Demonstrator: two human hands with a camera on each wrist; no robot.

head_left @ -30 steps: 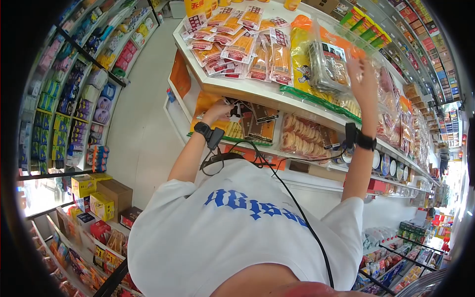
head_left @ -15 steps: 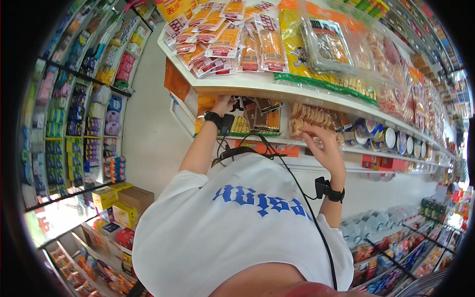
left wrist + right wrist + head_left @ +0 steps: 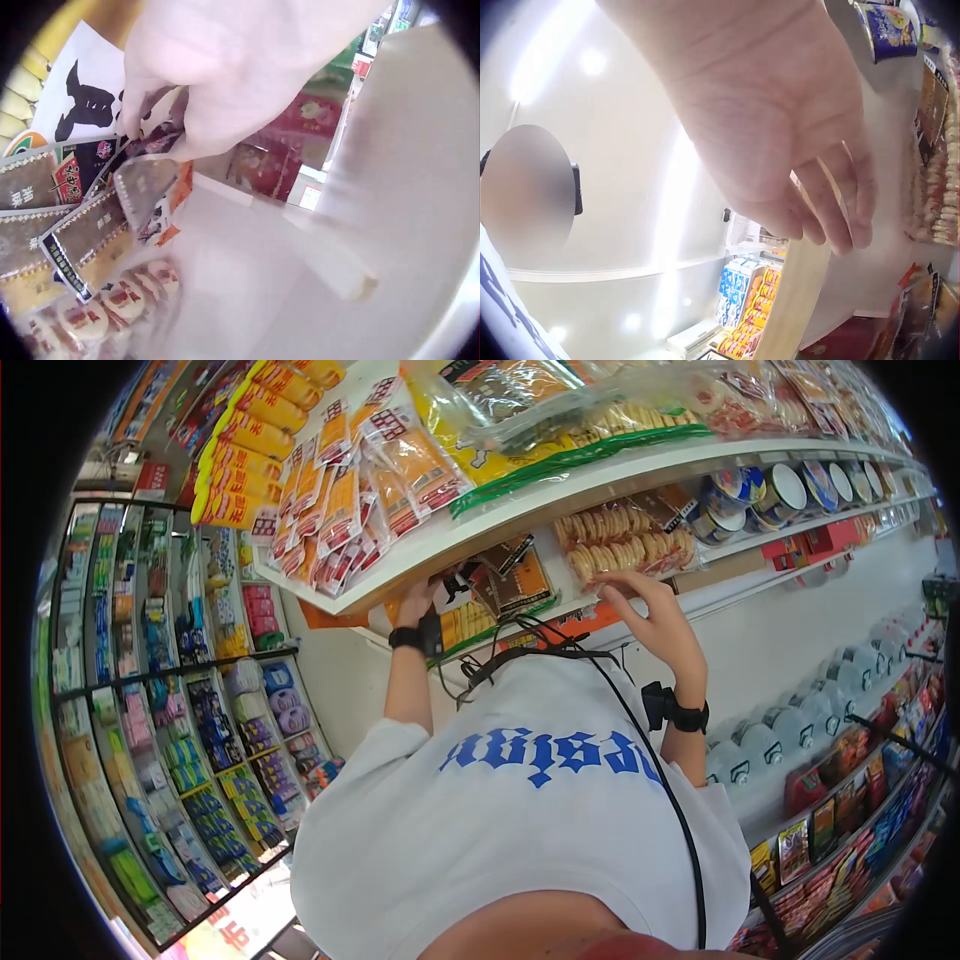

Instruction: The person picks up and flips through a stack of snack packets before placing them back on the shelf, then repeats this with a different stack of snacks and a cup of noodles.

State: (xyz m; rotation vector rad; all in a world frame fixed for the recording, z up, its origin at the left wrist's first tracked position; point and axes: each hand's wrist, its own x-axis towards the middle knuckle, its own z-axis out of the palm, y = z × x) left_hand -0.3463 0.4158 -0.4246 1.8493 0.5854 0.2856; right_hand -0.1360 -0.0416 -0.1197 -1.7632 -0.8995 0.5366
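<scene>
**Slick little packet in a pinch, left of the biscuit bag**

The left hand pinches a small packet by its edge, left of the biscuit bag. It looks light, thin, floppy and slippery; the crimped edge should give the surest hold, though blur makes its contents hard to judge. Flat dark packets lie between, glossy and rectangular. Ridged rounds fill the clear biscuit bag; by its near edge, the right hand has loosely bent fingers, contact unclear.

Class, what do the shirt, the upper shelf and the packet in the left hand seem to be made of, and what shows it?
Shirt: matte fabric, perhaps cotton; soft folds. 
Upper shelf: smooth, possibly laminated board; white surface, wood-toned underside or edge. 
Packet: shiny, likely plastic film; see-through, zigzag seal.
</scene>
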